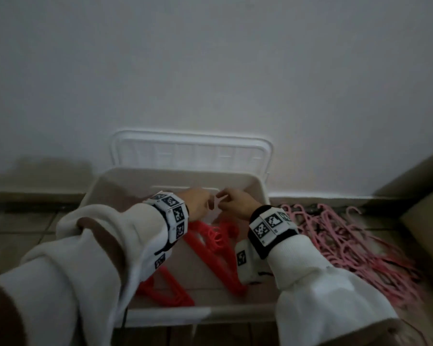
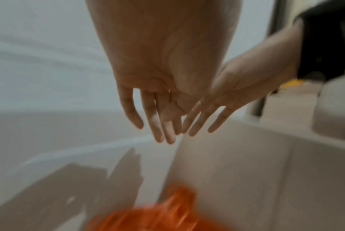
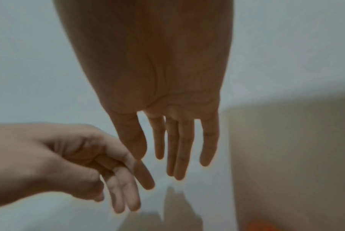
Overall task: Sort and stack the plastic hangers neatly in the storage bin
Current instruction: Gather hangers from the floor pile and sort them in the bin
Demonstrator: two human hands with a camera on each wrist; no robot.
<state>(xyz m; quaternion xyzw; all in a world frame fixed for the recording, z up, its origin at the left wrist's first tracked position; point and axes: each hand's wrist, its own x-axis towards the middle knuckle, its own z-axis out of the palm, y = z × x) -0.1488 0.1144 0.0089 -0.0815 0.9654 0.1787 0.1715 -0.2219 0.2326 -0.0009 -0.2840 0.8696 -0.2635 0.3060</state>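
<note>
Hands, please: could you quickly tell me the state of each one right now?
Left hand: open, fingers extended, holding nothing, above the storage bin.
Right hand: open, fingers straight, holding nothing.

- Storage bin (image 1: 256, 189): pale plastic, walls smooth and matt.
- Lid (image 1: 193, 151) propped behind it: white plastic, ribbed, with a slight sheen on the rim.
- Red hangers (image 1: 210, 245) in the bin: moulded plastic, glossy.
- Pink hangers (image 1: 348, 245) on the floor: thin plastic, duller.
- Sleeves (image 1: 318, 278): white knit cloth, soft and matt.
- Floor (image 1: 15, 236): tiles, dull finish.
- Wall (image 1: 210, 71): matt white.
</note>
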